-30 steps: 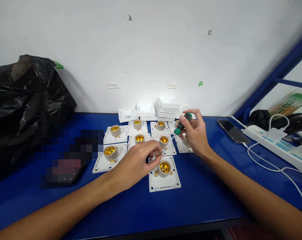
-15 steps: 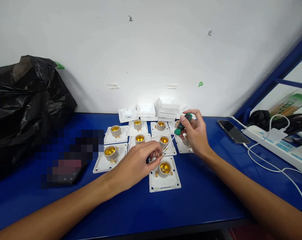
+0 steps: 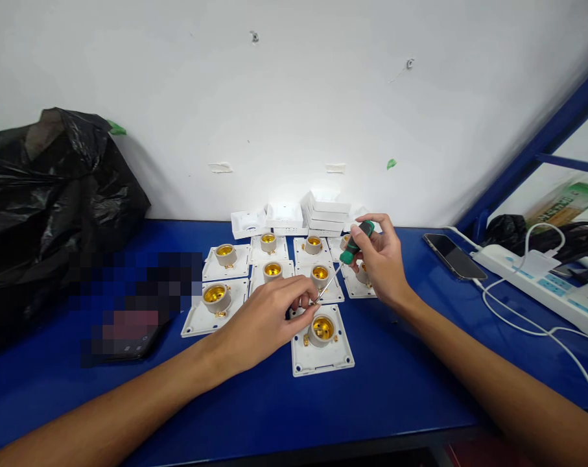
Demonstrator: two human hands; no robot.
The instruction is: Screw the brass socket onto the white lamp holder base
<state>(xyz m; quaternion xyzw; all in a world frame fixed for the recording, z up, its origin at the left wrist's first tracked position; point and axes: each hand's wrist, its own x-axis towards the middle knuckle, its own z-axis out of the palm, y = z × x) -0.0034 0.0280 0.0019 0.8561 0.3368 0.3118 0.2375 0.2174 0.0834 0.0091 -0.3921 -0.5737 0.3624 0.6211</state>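
Note:
My right hand [image 3: 376, 256] is closed around the green and black handle of a screwdriver [image 3: 356, 241], whose thin shaft slants down and left. My left hand [image 3: 281, 308] pinches at the screwdriver's tip, with thumb and forefinger together; the small thing between them is too hidden to name. Just below those fingertips lies a white lamp holder base [image 3: 323, 360], a square plate. A round socket [image 3: 321, 329] with a gold-coloured threaded inside stands on it, and small brass terminals sit at its sides. My left hand partly covers the plate's back left corner.
Several similar lamp holder bases [image 3: 216, 298] lie in rows behind the hands. White square covers [image 3: 327, 207] are stacked against the wall. A black bag [image 3: 55, 214] and a partly blurred phone [image 3: 133, 347] are left; another phone [image 3: 453, 255] and a power strip [image 3: 541, 285] with white cables are right.
The front lamp holder base has shifted slightly right and nearer. Both hands keep nearly the same place, the screwdriver still at the left fingertips.

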